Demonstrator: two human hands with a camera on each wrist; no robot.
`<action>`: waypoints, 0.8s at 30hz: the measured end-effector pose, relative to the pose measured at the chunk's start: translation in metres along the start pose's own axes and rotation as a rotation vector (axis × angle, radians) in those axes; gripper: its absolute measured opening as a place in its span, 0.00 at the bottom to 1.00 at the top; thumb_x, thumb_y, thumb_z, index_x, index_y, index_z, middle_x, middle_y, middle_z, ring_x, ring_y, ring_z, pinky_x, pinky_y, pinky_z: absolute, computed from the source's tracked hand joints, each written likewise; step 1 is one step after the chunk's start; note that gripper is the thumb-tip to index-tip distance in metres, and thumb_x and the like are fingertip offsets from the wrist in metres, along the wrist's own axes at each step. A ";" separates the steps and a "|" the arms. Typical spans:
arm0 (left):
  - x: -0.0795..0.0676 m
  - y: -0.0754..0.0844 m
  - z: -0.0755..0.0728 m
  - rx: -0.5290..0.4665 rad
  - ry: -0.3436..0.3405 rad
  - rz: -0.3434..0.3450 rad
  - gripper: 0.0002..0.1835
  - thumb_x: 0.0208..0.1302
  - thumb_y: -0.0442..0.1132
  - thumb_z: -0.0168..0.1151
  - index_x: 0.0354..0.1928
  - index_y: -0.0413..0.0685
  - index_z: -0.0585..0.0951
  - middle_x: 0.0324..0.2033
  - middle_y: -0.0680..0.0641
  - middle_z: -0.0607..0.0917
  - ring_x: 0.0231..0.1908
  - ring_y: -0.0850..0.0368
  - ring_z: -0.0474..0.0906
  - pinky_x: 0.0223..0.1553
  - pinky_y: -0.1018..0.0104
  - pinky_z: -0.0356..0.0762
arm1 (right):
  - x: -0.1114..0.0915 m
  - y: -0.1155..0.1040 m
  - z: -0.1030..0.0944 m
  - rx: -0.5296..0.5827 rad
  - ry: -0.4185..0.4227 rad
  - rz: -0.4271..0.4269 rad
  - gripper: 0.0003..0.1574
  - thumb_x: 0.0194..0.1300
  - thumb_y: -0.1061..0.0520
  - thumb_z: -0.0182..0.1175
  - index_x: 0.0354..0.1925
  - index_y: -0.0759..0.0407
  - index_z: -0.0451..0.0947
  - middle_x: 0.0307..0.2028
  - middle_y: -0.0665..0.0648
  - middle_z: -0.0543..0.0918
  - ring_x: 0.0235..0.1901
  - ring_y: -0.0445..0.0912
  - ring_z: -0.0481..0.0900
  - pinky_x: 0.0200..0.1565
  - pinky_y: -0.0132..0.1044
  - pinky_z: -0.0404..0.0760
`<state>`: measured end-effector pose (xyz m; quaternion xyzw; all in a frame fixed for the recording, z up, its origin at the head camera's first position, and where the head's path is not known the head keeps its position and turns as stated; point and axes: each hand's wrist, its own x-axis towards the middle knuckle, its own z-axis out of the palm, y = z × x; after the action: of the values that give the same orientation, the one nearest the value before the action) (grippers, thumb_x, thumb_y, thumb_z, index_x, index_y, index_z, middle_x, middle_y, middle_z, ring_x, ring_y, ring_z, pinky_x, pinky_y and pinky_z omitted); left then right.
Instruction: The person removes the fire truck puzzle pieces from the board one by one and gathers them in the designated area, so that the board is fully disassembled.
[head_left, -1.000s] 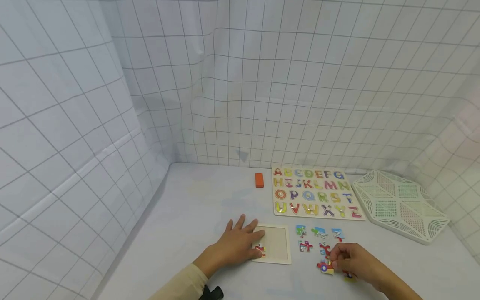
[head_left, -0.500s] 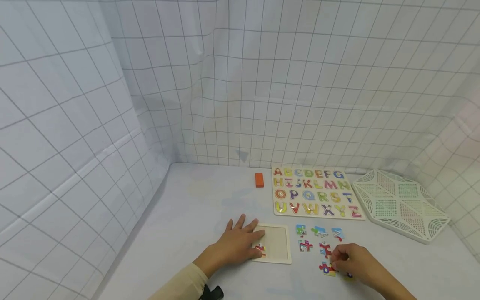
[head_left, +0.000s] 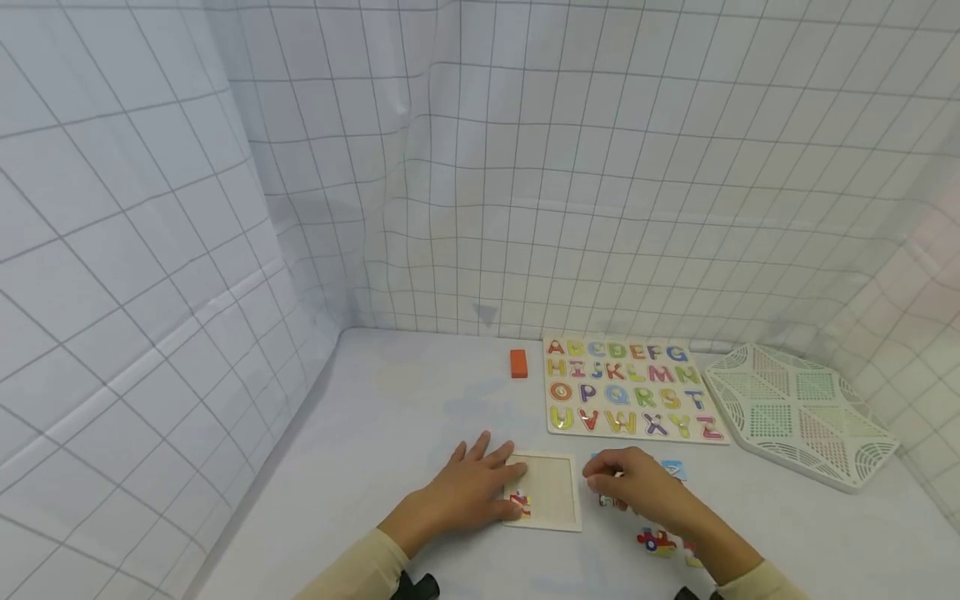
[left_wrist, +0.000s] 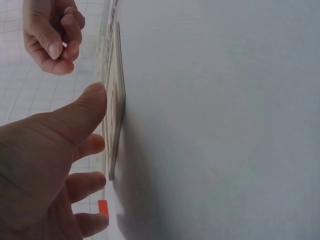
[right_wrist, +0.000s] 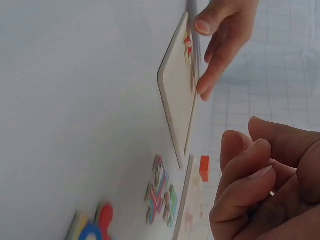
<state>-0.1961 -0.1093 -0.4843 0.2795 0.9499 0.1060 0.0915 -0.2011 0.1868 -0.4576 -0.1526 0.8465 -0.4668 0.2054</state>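
Observation:
My left hand (head_left: pixel 476 487) lies spread over the left edge of a shallow wooden puzzle tray (head_left: pixel 553 493), fingers extended. One red-and-yellow jigsaw piece (head_left: pixel 520 505) sits in the tray's lower left corner, partly under my thumb. Just right of the tray hovers my right hand (head_left: pixel 647 492), its fingers curled in toward the thumb (right_wrist: pixel 280 142). No object shows between them. Several loose jigsaw pieces lie beneath and around that hand, including a blue one (head_left: pixel 672 469) behind it and a red wheeled one (head_left: pixel 656 542) in front. Some are partly hidden by the hand.
Behind the pieces lies an alphabet board (head_left: pixel 630 390) with coloured letters. A pale perforated hexagonal panel (head_left: pixel 798 417) stands to its right, and an orange block (head_left: pixel 518 363) lies at its left. White gridded cloth (head_left: pixel 480 167) encloses the table at back and sides.
My right hand has left the red wheeled piece and moved left and away from me, over the pieces beside the tray. That piece stays on the table. My left hand keeps its place.

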 end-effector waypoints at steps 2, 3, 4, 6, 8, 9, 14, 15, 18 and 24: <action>-0.001 -0.002 -0.001 -0.007 -0.003 0.006 0.36 0.66 0.67 0.61 0.73 0.66 0.72 0.76 0.49 0.65 0.77 0.36 0.52 0.71 0.32 0.55 | 0.011 -0.005 0.011 0.016 -0.020 -0.001 0.16 0.70 0.53 0.64 0.50 0.61 0.84 0.33 0.54 0.80 0.23 0.44 0.73 0.22 0.33 0.70; -0.001 -0.003 -0.002 -0.008 -0.005 0.008 0.37 0.65 0.67 0.61 0.73 0.65 0.72 0.76 0.49 0.65 0.77 0.36 0.52 0.71 0.32 0.55 | 0.016 -0.007 0.017 0.022 -0.036 -0.002 0.17 0.69 0.53 0.64 0.51 0.61 0.84 0.33 0.54 0.79 0.23 0.44 0.74 0.22 0.33 0.70; -0.002 -0.004 -0.004 -0.004 -0.007 0.010 0.38 0.65 0.68 0.61 0.74 0.65 0.72 0.76 0.49 0.66 0.77 0.36 0.52 0.70 0.32 0.55 | 0.022 -0.009 0.023 0.026 -0.052 -0.004 0.18 0.68 0.53 0.65 0.52 0.61 0.84 0.33 0.53 0.79 0.23 0.44 0.74 0.22 0.33 0.70; -0.003 -0.005 -0.006 0.005 -0.015 0.009 0.39 0.63 0.69 0.62 0.74 0.64 0.71 0.76 0.49 0.66 0.77 0.37 0.53 0.70 0.32 0.56 | 0.030 -0.014 0.035 0.020 -0.081 -0.021 0.19 0.65 0.55 0.67 0.52 0.61 0.84 0.34 0.52 0.80 0.24 0.44 0.75 0.24 0.34 0.72; -0.003 -0.006 -0.007 0.014 -0.023 0.008 0.41 0.62 0.69 0.63 0.74 0.63 0.71 0.76 0.50 0.66 0.78 0.38 0.52 0.71 0.33 0.56 | 0.038 -0.019 0.045 -0.002 -0.100 -0.039 0.21 0.62 0.57 0.69 0.52 0.61 0.84 0.35 0.52 0.80 0.27 0.44 0.75 0.27 0.34 0.73; -0.003 -0.007 -0.008 0.015 -0.024 0.007 0.41 0.61 0.69 0.64 0.74 0.63 0.71 0.76 0.50 0.66 0.78 0.38 0.52 0.71 0.33 0.55 | 0.040 -0.022 0.049 -0.015 -0.104 -0.047 0.21 0.60 0.57 0.70 0.52 0.61 0.84 0.35 0.51 0.80 0.29 0.43 0.76 0.29 0.34 0.73; -0.001 -0.009 -0.007 0.000 -0.025 0.024 0.43 0.59 0.70 0.65 0.74 0.62 0.71 0.76 0.50 0.66 0.78 0.41 0.52 0.72 0.34 0.54 | 0.047 -0.028 0.064 -0.141 -0.102 -0.139 0.17 0.57 0.58 0.71 0.46 0.60 0.86 0.33 0.48 0.80 0.34 0.42 0.74 0.36 0.34 0.71; 0.000 -0.009 -0.006 -0.002 -0.024 0.026 0.44 0.59 0.71 0.65 0.74 0.62 0.71 0.76 0.49 0.66 0.78 0.41 0.53 0.72 0.34 0.54 | 0.048 -0.028 0.066 -0.161 -0.102 -0.160 0.15 0.57 0.58 0.71 0.45 0.59 0.86 0.31 0.47 0.80 0.33 0.41 0.74 0.36 0.34 0.70; 0.001 -0.010 -0.005 0.001 -0.028 0.027 0.45 0.57 0.71 0.66 0.74 0.61 0.71 0.76 0.50 0.66 0.78 0.43 0.53 0.73 0.35 0.53 | 0.050 -0.027 0.069 -0.200 -0.093 -0.199 0.11 0.58 0.59 0.71 0.41 0.58 0.86 0.27 0.45 0.78 0.29 0.39 0.73 0.33 0.34 0.69; 0.003 -0.009 -0.004 0.015 -0.037 0.014 0.45 0.56 0.71 0.67 0.73 0.60 0.72 0.75 0.50 0.66 0.78 0.45 0.54 0.73 0.37 0.54 | 0.053 -0.024 0.073 -0.201 -0.086 -0.174 0.08 0.58 0.61 0.70 0.39 0.55 0.84 0.26 0.46 0.76 0.28 0.39 0.71 0.32 0.33 0.68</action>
<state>-0.2041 -0.1158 -0.4826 0.2887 0.9468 0.0944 0.1061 -0.2099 0.0971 -0.4829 -0.2651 0.8630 -0.3889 0.1838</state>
